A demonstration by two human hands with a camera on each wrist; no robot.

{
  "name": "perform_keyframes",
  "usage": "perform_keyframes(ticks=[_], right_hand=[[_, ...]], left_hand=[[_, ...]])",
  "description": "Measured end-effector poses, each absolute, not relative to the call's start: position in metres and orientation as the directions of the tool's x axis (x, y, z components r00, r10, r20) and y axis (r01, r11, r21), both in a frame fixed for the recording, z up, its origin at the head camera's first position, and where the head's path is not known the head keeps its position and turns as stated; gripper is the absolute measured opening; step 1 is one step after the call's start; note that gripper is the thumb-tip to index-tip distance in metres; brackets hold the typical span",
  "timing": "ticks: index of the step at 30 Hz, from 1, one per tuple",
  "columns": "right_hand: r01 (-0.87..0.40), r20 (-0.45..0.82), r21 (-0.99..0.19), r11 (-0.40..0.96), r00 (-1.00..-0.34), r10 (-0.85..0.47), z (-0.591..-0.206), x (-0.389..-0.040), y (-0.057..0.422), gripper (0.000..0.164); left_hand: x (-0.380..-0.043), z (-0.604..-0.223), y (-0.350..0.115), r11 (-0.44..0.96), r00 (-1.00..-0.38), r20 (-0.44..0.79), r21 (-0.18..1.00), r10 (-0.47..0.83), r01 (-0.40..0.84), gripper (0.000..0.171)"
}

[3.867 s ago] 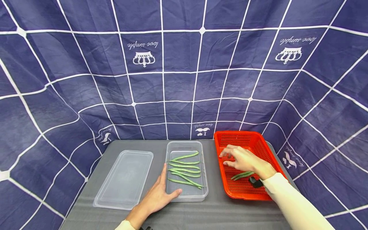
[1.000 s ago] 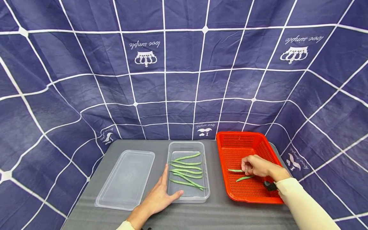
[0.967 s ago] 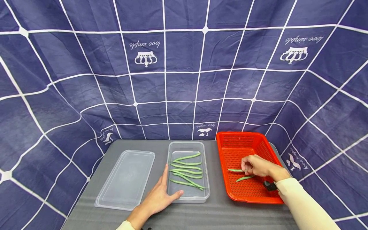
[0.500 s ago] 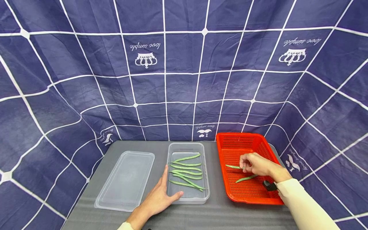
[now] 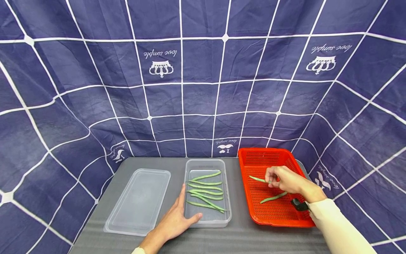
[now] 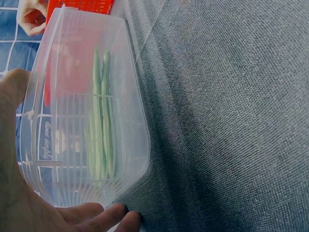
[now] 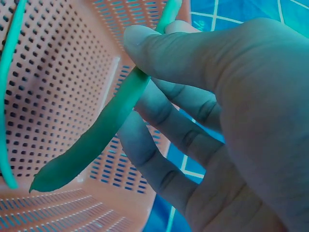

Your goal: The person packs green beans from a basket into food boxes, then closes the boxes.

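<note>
Thumb and fingers of my right hand (image 5: 283,178) pinch a green bean (image 7: 91,135) over the red plastic basket (image 5: 272,213). One end of that bean points left in the head view and hangs down in the right wrist view. Another green bean (image 5: 272,198) lies on the basket's floor below the hand. My left hand (image 5: 174,222) rests against the near left corner of a clear plastic container (image 5: 212,224), its fingers straight along the left wall and its thumb at the front rim. Several green beans (image 5: 206,187) lie crosswise inside the container.
A translucent lid (image 5: 139,201) lies flat on the grey tabletop (image 5: 177,169), left of the container. Blue curtain cloth (image 5: 203,98) with white lines surrounds the table at the back and sides. A black wrist strap (image 5: 299,204) sits at the right sleeve.
My right hand reached down into the basket with fingers apart, took hold of a bean and has raised it a little, apart from the other bean. The left hand has stayed in place.
</note>
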State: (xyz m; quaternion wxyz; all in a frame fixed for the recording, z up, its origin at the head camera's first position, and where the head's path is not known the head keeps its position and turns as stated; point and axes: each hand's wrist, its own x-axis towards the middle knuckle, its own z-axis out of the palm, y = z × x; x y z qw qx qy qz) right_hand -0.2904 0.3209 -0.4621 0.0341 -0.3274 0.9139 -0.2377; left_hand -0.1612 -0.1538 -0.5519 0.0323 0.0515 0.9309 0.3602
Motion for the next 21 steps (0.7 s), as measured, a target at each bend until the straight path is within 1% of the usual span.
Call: perform_keyframes(ticks=[11,15,21], right_hand=[[-0.631,0.165,-0.427,0.648,-0.759,-0.630,-0.453,-0.284,0.306,0.039],[-0.651,0.194,-0.381,0.656,-0.750,-0.632,-0.450,-0.283,0.299,0.036],[-0.651,0.192,-0.322,0.687,-0.756,-0.626,-0.444,-0.282,0.287,0.031]], left_hand=[[-0.158,-0.552,-0.153,0.729,-0.992,-0.025,0.681,0.121,0.072,0.137],[-0.159,-0.553,-0.153,0.732,-0.992,-0.034,0.678,0.119,0.064,0.137],[-0.159,-0.551,-0.154,0.731,-0.993,-0.033,0.680,0.116,0.063,0.137]])
